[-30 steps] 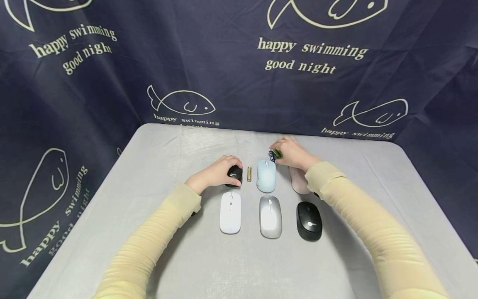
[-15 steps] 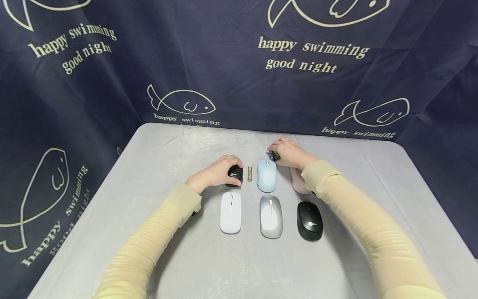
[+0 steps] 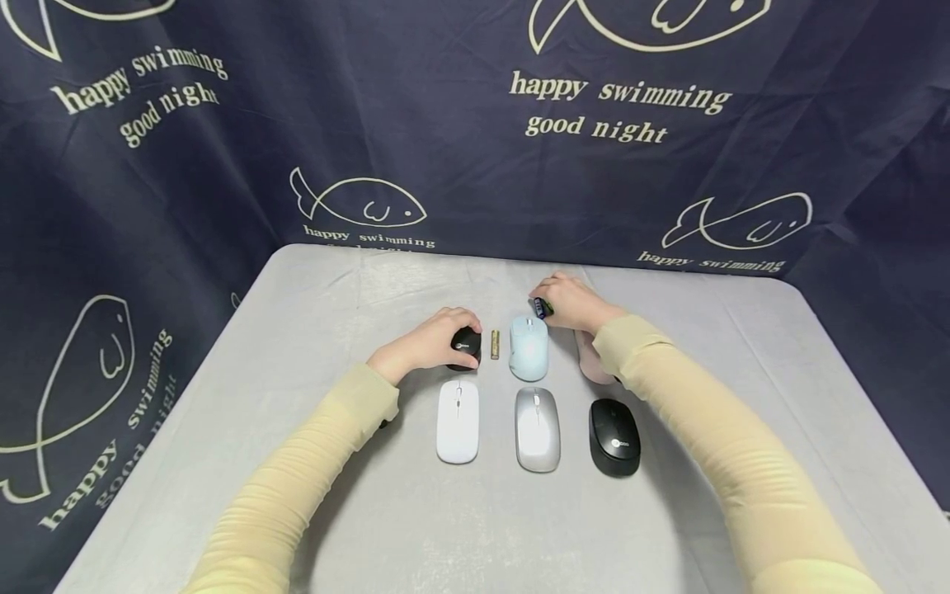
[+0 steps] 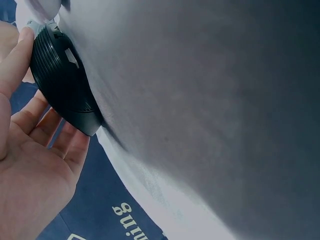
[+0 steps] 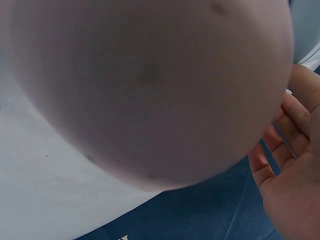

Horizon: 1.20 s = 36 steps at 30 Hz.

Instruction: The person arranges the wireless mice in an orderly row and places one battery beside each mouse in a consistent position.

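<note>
My left hand (image 3: 438,342) grips a black computer mouse (image 3: 466,347) by its sides, thumb near and fingers beyond; its ribbed side (image 4: 57,75) shows in the left wrist view. My right hand (image 3: 570,302) pinches a small dark blue and green cylinder, which looks like a battery (image 3: 543,308), behind the light blue mouse (image 3: 529,351). The pink mouse (image 3: 591,363) lies partly under the right wrist and fills much of the right wrist view (image 5: 150,100). A gold battery (image 3: 495,345) lies between the gripped mouse and the light blue one.
A white mouse (image 3: 458,421), a silver mouse (image 3: 538,429) and another black mouse (image 3: 614,437) form a nearer row on the pale grey tabletop (image 3: 475,528). A dark blue curtain (image 3: 475,124) with fish drawings hangs behind the table and at its sides.
My right hand has shifted slightly left with the dark blue and green cylinder, and less of the green shows. My left hand has stayed on the black mouse.
</note>
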Each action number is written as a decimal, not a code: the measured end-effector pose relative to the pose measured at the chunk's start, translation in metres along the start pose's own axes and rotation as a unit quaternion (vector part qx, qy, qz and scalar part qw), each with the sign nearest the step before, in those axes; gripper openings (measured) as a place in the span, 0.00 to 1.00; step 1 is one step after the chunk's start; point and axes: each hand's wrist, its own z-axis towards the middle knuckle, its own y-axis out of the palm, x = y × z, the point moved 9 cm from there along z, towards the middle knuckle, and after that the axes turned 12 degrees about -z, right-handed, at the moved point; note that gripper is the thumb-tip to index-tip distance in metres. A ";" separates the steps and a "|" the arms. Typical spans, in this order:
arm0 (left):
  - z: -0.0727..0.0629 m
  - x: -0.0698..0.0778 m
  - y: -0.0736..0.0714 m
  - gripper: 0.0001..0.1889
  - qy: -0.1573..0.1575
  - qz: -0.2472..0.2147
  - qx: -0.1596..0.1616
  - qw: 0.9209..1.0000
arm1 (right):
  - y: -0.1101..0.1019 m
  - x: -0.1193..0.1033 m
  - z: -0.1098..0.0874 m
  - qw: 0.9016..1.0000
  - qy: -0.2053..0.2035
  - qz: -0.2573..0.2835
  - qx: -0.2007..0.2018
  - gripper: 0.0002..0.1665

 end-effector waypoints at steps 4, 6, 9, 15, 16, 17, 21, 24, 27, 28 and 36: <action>0.000 0.001 -0.001 0.27 0.000 0.002 0.000 1.000 | -0.001 0.000 -0.001 1.000 0.000 -0.002 0.001 0.29; -0.001 0.002 -0.001 0.27 0.000 0.003 -0.001 1.000 | -0.002 -0.001 -0.001 1.000 -0.002 -0.003 0.004 0.28; -0.001 0.001 -0.001 0.27 -0.002 0.005 -0.003 1.000 | -0.004 -0.003 -0.002 1.000 -0.010 -0.007 0.010 0.27; 0.000 0.000 0.000 0.27 -0.002 0.004 -0.002 1.000 | -0.002 -0.003 -0.002 1.000 -0.013 -0.014 0.020 0.25; 0.000 0.000 0.000 0.27 -0.002 0.004 -0.002 1.000 | -0.002 -0.003 -0.003 1.000 -0.012 -0.014 0.021 0.25; 0.000 0.000 0.000 0.27 -0.002 0.005 -0.002 1.000 | -0.002 -0.003 -0.003 1.000 -0.013 -0.016 0.024 0.25; -0.001 0.000 0.001 0.27 -0.002 0.008 -0.001 1.000 | -0.001 -0.004 -0.004 0.999 -0.017 -0.025 0.028 0.25; -0.001 0.000 0.001 0.27 -0.003 0.006 -0.001 1.000 | 0.000 -0.005 -0.005 0.999 -0.020 -0.034 0.027 0.26; -0.001 0.000 0.001 0.27 -0.003 0.000 0.000 1.000 | -0.001 -0.004 -0.006 0.999 -0.020 -0.037 0.027 0.27; -0.001 0.001 0.001 0.27 -0.003 -0.001 0.000 1.000 | -0.001 -0.004 -0.006 0.999 -0.019 -0.037 0.026 0.27; -0.001 0.001 0.001 0.27 -0.003 -0.004 -0.002 1.000 | -0.006 -0.002 -0.007 0.999 -0.014 -0.033 0.026 0.28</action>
